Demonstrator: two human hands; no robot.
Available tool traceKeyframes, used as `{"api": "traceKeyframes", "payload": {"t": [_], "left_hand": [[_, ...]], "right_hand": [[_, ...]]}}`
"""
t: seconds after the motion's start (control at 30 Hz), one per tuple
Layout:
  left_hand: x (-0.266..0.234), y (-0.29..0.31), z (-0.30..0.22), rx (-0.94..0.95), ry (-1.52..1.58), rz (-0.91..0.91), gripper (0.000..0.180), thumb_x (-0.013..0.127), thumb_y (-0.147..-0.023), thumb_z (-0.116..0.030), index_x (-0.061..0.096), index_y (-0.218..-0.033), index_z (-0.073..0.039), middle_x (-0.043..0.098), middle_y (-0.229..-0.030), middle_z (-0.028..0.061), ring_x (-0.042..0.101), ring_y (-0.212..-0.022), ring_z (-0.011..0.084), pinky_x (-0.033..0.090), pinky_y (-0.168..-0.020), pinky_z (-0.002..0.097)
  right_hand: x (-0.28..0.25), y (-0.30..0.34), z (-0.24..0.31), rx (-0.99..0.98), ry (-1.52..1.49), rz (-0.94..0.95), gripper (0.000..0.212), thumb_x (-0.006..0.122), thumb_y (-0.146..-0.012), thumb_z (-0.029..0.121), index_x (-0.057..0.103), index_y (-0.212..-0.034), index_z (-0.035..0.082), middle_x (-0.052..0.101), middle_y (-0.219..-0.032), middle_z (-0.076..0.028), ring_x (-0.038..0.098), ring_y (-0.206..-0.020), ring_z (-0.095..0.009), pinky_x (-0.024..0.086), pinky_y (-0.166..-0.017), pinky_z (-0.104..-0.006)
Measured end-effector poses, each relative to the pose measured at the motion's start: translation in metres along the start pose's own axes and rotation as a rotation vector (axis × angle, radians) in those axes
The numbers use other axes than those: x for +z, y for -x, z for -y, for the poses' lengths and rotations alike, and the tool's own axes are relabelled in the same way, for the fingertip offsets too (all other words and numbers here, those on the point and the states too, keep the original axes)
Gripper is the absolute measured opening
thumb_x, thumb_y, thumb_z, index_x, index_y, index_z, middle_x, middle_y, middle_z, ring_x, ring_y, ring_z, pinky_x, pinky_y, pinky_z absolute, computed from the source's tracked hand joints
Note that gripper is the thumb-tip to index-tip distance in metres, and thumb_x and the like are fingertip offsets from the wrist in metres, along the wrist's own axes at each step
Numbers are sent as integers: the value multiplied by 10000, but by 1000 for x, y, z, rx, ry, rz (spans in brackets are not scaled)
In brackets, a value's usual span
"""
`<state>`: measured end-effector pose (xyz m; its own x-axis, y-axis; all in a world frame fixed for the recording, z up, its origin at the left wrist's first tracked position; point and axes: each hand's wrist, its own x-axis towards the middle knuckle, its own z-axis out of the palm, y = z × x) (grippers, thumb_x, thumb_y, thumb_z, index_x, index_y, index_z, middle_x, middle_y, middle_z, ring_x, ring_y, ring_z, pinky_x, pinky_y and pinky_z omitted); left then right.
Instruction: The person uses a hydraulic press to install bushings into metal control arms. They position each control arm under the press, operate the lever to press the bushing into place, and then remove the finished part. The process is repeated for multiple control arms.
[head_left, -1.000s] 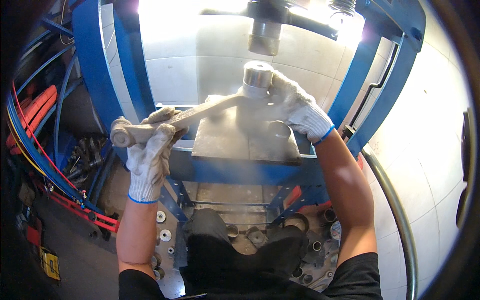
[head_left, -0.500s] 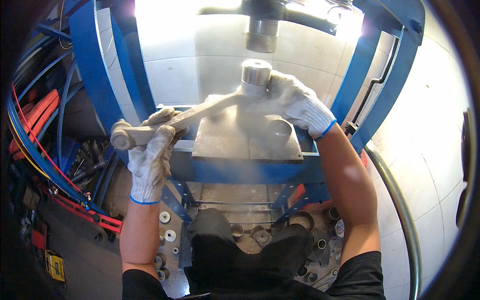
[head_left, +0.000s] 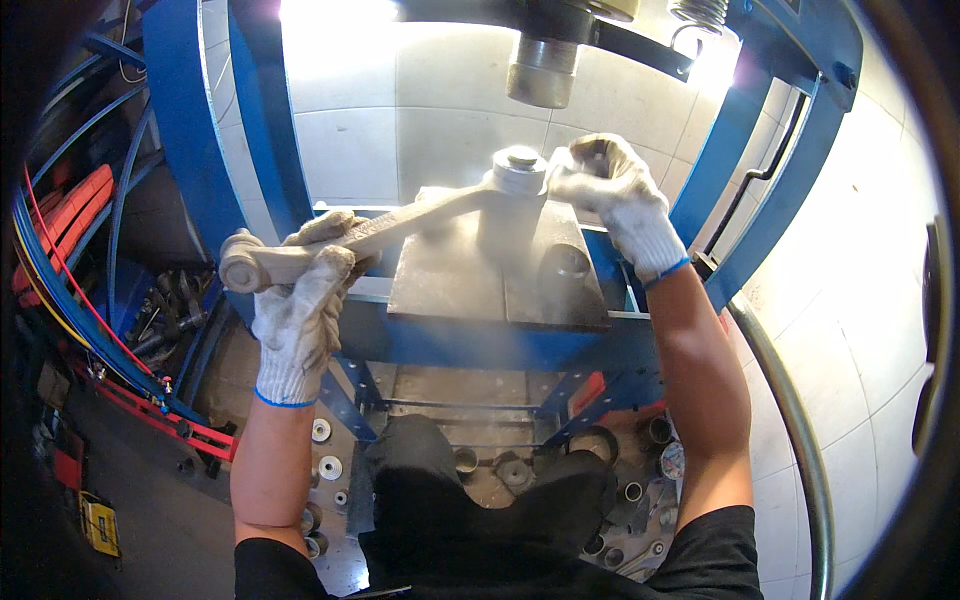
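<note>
Left hand [head_left: 300, 290] grips metal arm [head_left: 400, 225]; right hand [head_left: 605, 190] beside its far end.

I'm looking down into a workshop, the metalworking or repair kind. A blue steel press frame [head_left: 190, 120] stands against a pale tiled wall [head_left: 400, 110], with a round ram [head_left: 542, 70] hanging over a thick steel plate [head_left: 450, 285]. Loose metal rings and bushings [head_left: 325, 450] litter the grimy floor below. Blue and red hoses [head_left: 60, 290] run along the left side, and worn cotton work gloves [head_left: 295, 320] fit the setting.
</note>
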<state>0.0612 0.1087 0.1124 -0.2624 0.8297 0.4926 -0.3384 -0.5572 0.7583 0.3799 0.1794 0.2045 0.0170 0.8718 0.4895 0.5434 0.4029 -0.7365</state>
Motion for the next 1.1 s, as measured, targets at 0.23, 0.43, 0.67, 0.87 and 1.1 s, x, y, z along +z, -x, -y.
{"api": "traceKeyframes", "payload": {"t": [0.23, 0.43, 0.67, 0.87, 1.1], "left_hand": [[2, 4, 2, 32, 15, 7, 522, 791, -894, -169, 577, -1303, 75, 643, -1246, 264, 655, -1186, 373, 573, -1036, 498], [0, 2, -2, 22, -8, 37, 530, 790, -896, -179, 577, -1308, 77, 642, -1253, 259, 657, -1178, 372, 574, -1029, 488], [-3, 2, 1, 4, 6, 46, 527, 802, -889, -196, 596, -1293, 72, 644, -1251, 257, 674, -1145, 357, 591, -1005, 481], [-6, -1, 2, 13, -46, 29, 538, 815, -864, -167, 597, -1294, 72, 646, -1251, 259, 674, -1155, 354, 611, -985, 469], [-7, 1, 5, 25, -40, 40, 542, 809, -858, -152, 592, -1302, 71, 654, -1245, 259, 671, -1174, 339, 619, -970, 464]], "right_hand": [[-19, 24, -1, -88, 181, 218, 434, 811, -841, 218, 666, -1191, 4, 703, -1107, -149, 669, -1037, -209, 540, -940, -332], [-19, 70, 25, -285, 332, 284, 451, 839, -814, 213, 674, -1198, 45, 714, -1010, -91, 687, -941, -180, 561, -866, -341], [-12, 40, 21, -198, -410, 212, 454, 845, -837, 99, 660, -1237, -11, 720, -1153, -128, 692, -1062, -180, 574, -982, -334], [1, -16, 29, -222, -246, 215, 630, 894, -800, 215, 640, -1328, -16, 709, -1180, -158, 697, -1045, -208, 575, -980, -340], [12, -22, 38, -201, -272, 285, 680, 939, -733, 231, 655, -1306, 1, 716, -1164, -142, 700, -1036, -211, 589, -958, -346]]}}
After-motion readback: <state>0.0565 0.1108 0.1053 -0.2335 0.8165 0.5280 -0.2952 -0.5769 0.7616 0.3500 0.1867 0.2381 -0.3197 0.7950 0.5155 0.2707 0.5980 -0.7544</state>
